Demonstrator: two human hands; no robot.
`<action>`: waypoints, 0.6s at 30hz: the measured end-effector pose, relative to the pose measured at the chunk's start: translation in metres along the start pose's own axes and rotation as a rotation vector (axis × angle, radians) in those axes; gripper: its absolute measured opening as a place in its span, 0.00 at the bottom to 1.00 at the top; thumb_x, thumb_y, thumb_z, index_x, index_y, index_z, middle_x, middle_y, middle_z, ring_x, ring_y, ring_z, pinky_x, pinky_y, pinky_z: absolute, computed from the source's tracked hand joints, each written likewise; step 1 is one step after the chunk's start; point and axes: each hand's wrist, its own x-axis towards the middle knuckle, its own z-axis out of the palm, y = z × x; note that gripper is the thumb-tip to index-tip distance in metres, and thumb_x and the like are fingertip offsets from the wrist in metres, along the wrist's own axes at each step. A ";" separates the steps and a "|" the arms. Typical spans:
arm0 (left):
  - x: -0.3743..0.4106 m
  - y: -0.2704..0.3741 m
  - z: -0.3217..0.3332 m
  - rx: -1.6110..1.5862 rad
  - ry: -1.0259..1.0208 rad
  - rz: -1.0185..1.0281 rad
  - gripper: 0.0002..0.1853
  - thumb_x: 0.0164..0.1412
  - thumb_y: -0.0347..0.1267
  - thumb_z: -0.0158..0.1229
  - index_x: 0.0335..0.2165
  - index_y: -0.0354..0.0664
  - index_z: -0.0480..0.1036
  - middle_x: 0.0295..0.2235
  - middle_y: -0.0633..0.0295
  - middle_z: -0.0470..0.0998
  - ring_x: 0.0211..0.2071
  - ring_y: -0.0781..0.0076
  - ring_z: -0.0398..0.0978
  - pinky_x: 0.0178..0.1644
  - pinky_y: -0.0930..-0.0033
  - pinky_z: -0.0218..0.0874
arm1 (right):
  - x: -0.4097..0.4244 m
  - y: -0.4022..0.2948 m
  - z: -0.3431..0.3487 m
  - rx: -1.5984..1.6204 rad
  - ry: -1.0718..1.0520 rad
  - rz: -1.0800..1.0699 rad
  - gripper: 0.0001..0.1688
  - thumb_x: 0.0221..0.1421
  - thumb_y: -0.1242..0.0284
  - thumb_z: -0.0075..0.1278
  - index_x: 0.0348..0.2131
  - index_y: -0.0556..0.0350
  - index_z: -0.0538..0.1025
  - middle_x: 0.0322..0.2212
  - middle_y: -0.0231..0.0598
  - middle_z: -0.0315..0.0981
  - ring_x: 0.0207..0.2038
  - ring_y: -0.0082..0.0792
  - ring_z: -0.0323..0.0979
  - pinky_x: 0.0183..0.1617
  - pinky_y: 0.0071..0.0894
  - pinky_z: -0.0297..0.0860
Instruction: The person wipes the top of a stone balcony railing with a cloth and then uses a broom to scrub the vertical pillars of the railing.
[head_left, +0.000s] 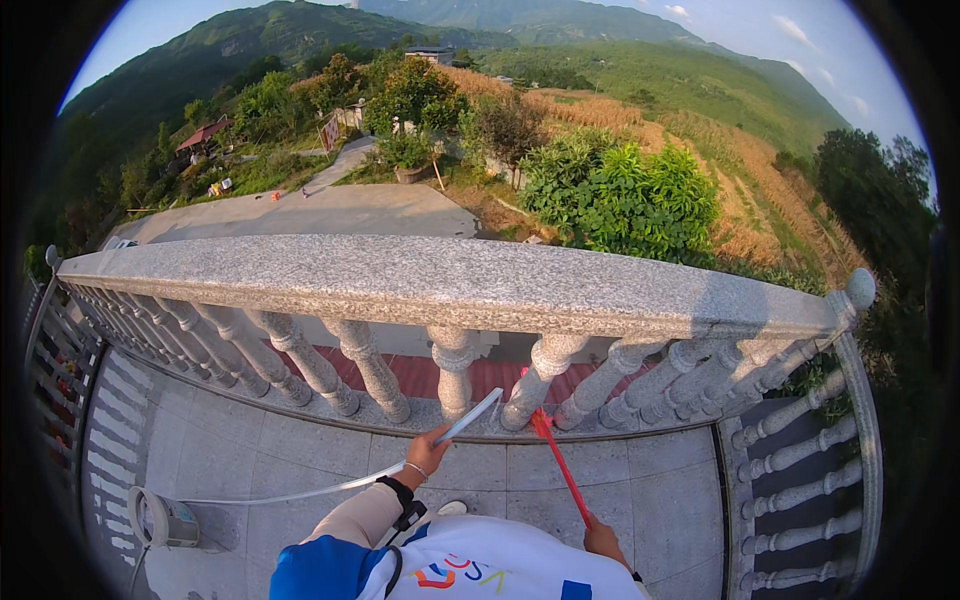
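My left hand (426, 454) grips a pale, flexible hose (472, 415) near its end. The hose end points toward the foot of a speckled granite baluster (532, 382); whether water runs from it is too unclear to tell. In my right hand (604, 538) is the red handle (564, 471) of a long brush. Its red bristle head (541, 423) rests low between two balusters, on or close to the stone base rail (480, 429). Part of the head is hidden behind the baluster. From my left hand the hose trails across the floor to the left.
A wide granite handrail (420, 277) tops the baluster row in front of me. A bucket (165, 517) stands on the tiled floor (300, 450) at left. Side balustrades (802, 510) close the right. Beyond and below lie red roofing (409, 373) and a concrete yard (337, 210).
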 end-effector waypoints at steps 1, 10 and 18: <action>0.001 0.003 0.000 0.032 -0.032 -0.026 0.19 0.50 0.31 0.60 0.43 0.43 0.72 0.35 0.49 0.76 0.35 0.54 0.75 0.39 0.66 0.66 | -0.003 0.004 0.003 0.000 0.009 -0.005 0.28 0.52 0.70 0.40 0.54 0.40 0.60 0.27 0.57 0.73 0.32 0.57 0.72 0.37 0.52 0.68; -0.003 0.005 0.003 0.045 -0.071 -0.024 0.18 0.49 0.31 0.60 0.42 0.42 0.73 0.36 0.50 0.76 0.37 0.61 0.76 0.39 0.68 0.66 | -0.042 0.014 0.014 0.182 -0.102 0.054 0.27 0.52 0.69 0.37 0.54 0.41 0.60 0.30 0.57 0.72 0.35 0.57 0.71 0.39 0.53 0.67; 0.003 -0.013 0.003 0.040 -0.173 -0.079 0.18 0.48 0.29 0.61 0.41 0.38 0.73 0.35 0.49 0.77 0.35 0.61 0.76 0.38 0.68 0.66 | -0.050 0.033 0.046 0.320 -0.067 -0.014 0.25 0.51 0.70 0.37 0.50 0.45 0.64 0.33 0.57 0.72 0.37 0.55 0.71 0.41 0.50 0.67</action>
